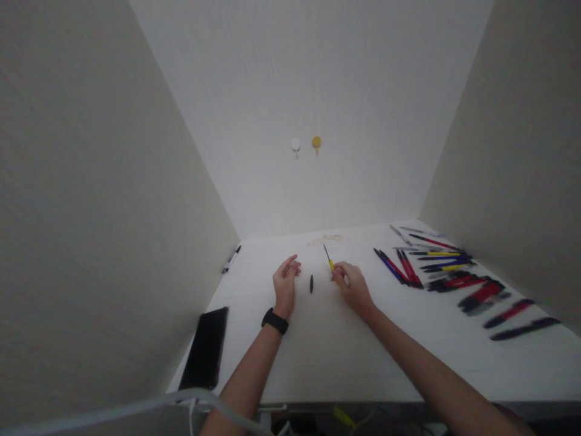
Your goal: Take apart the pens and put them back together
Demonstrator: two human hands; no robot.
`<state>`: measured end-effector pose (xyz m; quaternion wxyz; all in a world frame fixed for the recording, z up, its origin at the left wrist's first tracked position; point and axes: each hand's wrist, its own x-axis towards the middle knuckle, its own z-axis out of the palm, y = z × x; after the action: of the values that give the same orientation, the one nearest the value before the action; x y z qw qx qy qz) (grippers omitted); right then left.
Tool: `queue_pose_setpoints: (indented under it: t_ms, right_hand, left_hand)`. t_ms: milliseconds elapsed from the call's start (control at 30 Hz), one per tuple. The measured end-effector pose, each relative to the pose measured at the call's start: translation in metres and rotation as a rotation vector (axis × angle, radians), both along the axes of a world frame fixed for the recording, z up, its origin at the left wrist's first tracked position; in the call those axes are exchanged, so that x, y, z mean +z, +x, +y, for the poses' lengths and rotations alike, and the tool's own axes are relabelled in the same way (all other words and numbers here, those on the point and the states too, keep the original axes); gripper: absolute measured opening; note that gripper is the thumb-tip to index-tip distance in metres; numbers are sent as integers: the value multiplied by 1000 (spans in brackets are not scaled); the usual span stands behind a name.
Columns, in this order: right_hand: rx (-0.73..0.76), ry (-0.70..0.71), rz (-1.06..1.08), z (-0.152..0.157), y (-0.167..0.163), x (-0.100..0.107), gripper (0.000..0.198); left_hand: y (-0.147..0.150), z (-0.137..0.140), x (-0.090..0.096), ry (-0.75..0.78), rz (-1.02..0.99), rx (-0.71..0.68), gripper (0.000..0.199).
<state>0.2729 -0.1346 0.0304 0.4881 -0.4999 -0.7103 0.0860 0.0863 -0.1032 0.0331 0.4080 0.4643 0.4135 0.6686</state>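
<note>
My right hand (351, 281) pinches a yellow pen (332, 266), its thin dark refill pointing up and away toward the back wall. To the left, my left hand (285, 272) hovers over or rests on the table with fingers loosely bent and apart, and nothing shows in it. Between the two hands lies a small dark pen part (311, 283), perhaps a cap or grip, touched by neither. A black watch band (275, 321) circles my left wrist.
Several black, red, blue and yellow pens (447, 264) lie along the right side of the white table (336, 363). On the left are a black phone (205, 348) and a clear pen (232, 259). A white cable (136, 409) crosses the lower left. Walls enclose three sides.
</note>
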Motion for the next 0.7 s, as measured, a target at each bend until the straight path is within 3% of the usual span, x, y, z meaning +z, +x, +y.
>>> queue_pose_setpoints:
  t_ms: [167, 700]
  right_hand:
    - [5, 4, -3, 1, 0, -1, 9]
    - [9, -11, -6, 0, 0, 0, 8]
  left_hand:
    - [0, 1, -2, -24, 12, 5, 42]
    - [3, -5, 5, 100, -5, -53, 36]
